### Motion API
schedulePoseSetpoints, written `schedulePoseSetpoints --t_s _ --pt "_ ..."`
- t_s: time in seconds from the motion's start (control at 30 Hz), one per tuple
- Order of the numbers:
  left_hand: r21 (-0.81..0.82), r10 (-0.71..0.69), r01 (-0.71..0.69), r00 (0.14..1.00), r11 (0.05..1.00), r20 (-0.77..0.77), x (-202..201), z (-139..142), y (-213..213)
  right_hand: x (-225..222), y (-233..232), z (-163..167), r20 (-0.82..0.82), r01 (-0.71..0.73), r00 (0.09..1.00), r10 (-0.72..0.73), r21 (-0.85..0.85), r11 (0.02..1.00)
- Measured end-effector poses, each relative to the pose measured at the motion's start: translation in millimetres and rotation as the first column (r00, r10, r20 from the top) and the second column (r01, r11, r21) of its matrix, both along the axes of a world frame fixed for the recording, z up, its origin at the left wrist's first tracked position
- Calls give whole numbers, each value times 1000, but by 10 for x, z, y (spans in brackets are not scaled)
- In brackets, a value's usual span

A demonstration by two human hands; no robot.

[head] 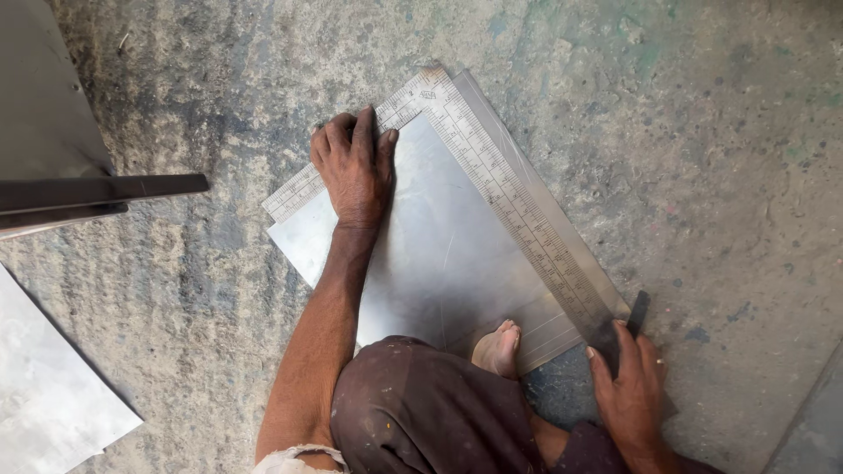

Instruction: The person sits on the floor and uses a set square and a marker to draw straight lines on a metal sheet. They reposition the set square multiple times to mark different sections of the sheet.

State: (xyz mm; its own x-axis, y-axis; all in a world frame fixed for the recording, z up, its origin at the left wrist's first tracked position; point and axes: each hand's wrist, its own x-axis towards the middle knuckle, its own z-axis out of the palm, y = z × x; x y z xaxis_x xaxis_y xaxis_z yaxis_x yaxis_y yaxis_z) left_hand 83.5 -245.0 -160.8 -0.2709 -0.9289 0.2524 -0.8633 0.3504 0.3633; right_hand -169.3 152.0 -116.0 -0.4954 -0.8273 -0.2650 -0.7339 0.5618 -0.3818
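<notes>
A person crouches on a rough grey concrete floor (pixel 685 132) over a flat sheet of shiny metal (pixel 439 254), which lies at the middle of the view, turned like a diamond with one corner towards 12 o'clock. A large steel framing square (pixel 492 175) rests on the sheet along its two upper edges: the long arm runs from the corner at 12 o'clock down towards 4 o'clock, and the short arm runs from that corner towards 9 o'clock. The left hand (pixel 354 167) lies flat, palm down, fingers together and pointing towards 12 o'clock; it presses on the short arm of the square and the sheet beneath, so this grip is spread open and pins rather than closes round anything. The right hand (pixel 630 386) is at 5 o'clock, at the lower end of the long arm; its fingers curl about a dark, slim tool (pixel 637 312) whose tip shows just beyond the fingertips, touching the end of the square, though how tightly the grip closes I cannot tell. A bare foot (pixel 498 348) stands on the lower edge of the sheet at 6 o'clock, beside a knee in dark brown cloth (pixel 421 412). At 9 o'clock a dark metal bar (pixel 105 191) juts in, and another pale metal sheet (pixel 44 386) lies at 8 o'clock
</notes>
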Motion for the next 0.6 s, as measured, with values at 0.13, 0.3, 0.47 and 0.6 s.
schedulePoseSetpoints --t_s 0.13,0.3,0.47,0.6 --pt "-29 -9 10 1000 1000 24 0 -3 0 -3 -11 -9 -5 3 1000 -3 8 1000" --pt "-22 -2 2 1000 1000 25 -3 -6 1 13 -46 23 8 12 1000 -11 -15 1000" --pt "-41 -13 14 1000 999 19 -8 -29 -5 14 -88 69 46 41 998 -41 6 999" --pt "-32 -11 11 1000 999 15 6 -67 -9 8 -121 81 15 15 1000 -15 4 1000"
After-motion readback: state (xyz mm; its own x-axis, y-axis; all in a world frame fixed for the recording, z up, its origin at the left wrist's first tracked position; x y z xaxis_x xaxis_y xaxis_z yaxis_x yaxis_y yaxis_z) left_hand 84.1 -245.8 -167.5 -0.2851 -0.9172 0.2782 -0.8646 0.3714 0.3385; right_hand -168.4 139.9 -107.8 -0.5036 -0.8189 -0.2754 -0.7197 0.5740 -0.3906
